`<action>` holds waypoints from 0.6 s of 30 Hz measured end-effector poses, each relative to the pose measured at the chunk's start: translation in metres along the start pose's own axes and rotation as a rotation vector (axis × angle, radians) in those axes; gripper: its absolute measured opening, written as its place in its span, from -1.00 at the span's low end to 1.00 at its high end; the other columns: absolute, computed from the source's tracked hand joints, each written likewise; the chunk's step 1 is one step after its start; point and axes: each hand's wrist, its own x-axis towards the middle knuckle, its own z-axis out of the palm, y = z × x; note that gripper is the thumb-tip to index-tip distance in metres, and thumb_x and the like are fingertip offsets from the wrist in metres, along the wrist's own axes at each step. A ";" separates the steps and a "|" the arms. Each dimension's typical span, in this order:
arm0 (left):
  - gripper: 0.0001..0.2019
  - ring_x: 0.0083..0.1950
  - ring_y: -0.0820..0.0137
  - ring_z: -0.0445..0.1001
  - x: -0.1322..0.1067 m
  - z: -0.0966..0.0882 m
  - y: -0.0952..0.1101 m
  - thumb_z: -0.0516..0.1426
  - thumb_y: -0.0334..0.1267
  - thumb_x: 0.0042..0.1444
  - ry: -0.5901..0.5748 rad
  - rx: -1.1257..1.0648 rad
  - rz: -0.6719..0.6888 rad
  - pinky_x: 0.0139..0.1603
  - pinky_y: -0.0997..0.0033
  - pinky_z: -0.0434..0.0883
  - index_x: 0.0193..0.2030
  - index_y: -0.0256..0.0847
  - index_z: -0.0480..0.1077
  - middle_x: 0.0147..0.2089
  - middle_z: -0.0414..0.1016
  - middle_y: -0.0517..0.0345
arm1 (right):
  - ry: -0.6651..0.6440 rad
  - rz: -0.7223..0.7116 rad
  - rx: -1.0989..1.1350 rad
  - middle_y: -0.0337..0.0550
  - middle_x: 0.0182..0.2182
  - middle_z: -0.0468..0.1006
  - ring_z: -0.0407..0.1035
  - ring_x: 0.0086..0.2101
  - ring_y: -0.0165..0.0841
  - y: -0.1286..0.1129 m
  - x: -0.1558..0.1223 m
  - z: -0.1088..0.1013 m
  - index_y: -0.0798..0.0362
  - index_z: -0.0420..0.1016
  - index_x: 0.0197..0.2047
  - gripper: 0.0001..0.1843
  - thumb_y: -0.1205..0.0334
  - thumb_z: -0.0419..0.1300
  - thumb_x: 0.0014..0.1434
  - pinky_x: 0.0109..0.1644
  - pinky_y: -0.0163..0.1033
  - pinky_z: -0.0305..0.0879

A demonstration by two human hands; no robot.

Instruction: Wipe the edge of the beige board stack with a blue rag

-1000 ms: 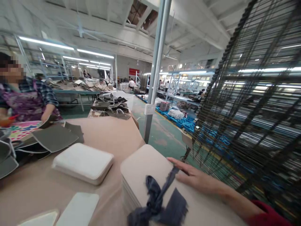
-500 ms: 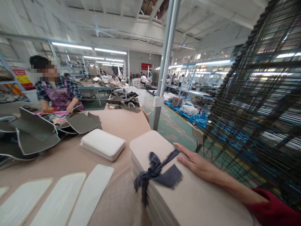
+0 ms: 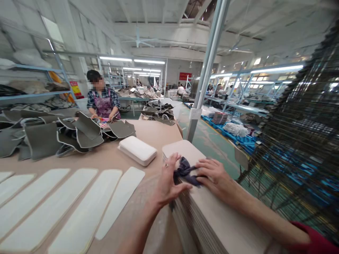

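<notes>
A thick stack of beige flat pieces (image 3: 186, 150) lies on the table's right side, tied with a dark blue fabric strip (image 3: 184, 169) knotted on top. My left hand (image 3: 168, 181) grips the stack's left edge, thumb up beside the knot and fingers touching the strip. My right hand (image 3: 215, 176) rests flat on top of the stack, fingers on the strip's loose end just right of the knot.
Several long white pieces (image 3: 120, 197) lie in a row on the beige table (image 3: 106, 160). A small white stack (image 3: 137, 150) sits behind them, grey cut pieces (image 3: 84, 132) beyond. A person (image 3: 102, 100) works at the far end. A dark wire rack (image 3: 304, 134) stands right, a metal post (image 3: 205, 76) ahead.
My left hand has come into view and taken the stack's edge at the knot. My right hand slid left to the strip. The view swung left and back, showing more of the table.
</notes>
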 end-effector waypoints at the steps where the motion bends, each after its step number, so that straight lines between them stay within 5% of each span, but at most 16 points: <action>1: -0.04 0.36 0.13 -0.04 0.002 0.000 -0.001 0.20 0.14 -0.08 -0.048 0.018 0.025 0.36 -0.06 -0.22 0.34 -0.21 -0.18 0.31 0.09 -0.16 | -0.020 -0.004 0.077 -0.16 -0.14 0.51 0.30 -0.05 -0.18 -0.008 0.000 -0.002 -0.03 0.47 -0.30 -0.74 0.12 -0.01 0.24 0.13 0.12 0.10; 5: 0.07 0.35 0.08 0.01 0.011 -0.005 -0.011 0.27 0.18 -0.24 -0.189 0.116 0.060 0.33 -0.14 -0.38 0.34 -0.12 -0.15 0.34 0.05 -0.14 | 0.011 0.323 0.607 -0.08 -0.19 0.50 0.36 -0.18 -0.26 -0.045 -0.003 -0.009 0.02 0.44 -0.18 -0.63 -0.06 -0.02 0.21 -0.05 -0.11 0.30; 9: 0.01 0.31 0.09 0.08 0.008 -0.006 -0.019 0.22 0.23 -0.21 -0.118 0.124 0.025 0.33 -0.17 -0.31 0.32 -0.15 -0.08 0.28 0.16 -0.13 | 0.356 0.521 1.065 -0.14 0.04 0.39 0.32 -0.07 -0.33 -0.078 0.003 -0.012 -0.05 0.42 -0.10 -0.66 -0.06 0.08 0.16 0.03 -0.25 0.29; 12: -0.15 0.29 0.07 0.10 0.004 -0.006 -0.020 0.19 0.24 -0.16 -0.085 0.121 0.011 0.31 -0.23 -0.33 0.23 -0.15 0.13 0.23 0.25 -0.07 | 0.519 0.488 1.076 -0.19 -0.21 0.48 0.34 -0.20 -0.40 -0.100 0.007 -0.018 -0.06 0.47 -0.33 -0.74 -0.03 0.08 0.16 -0.09 -0.38 0.34; 15: -0.31 0.28 0.05 0.13 0.003 -0.009 -0.021 0.20 0.21 -0.15 -0.085 0.095 0.015 0.29 -0.29 -0.36 0.09 -0.12 0.29 0.19 0.30 -0.01 | 0.518 0.480 0.918 -0.17 -0.46 0.37 0.33 -0.38 -0.38 -0.120 -0.004 -0.029 -0.04 0.40 -0.48 -0.70 -0.02 0.07 0.14 -0.32 -0.38 0.39; 18: -0.26 0.29 0.04 0.12 0.003 -0.016 -0.021 0.22 0.18 -0.16 -0.093 0.050 -0.009 0.27 -0.33 -0.36 0.13 -0.16 0.22 0.21 0.26 -0.12 | 0.473 0.549 0.747 -0.15 -0.49 0.34 0.31 -0.46 -0.33 -0.132 -0.027 -0.036 -0.06 0.35 -0.52 -0.71 -0.04 0.09 0.10 -0.47 -0.32 0.38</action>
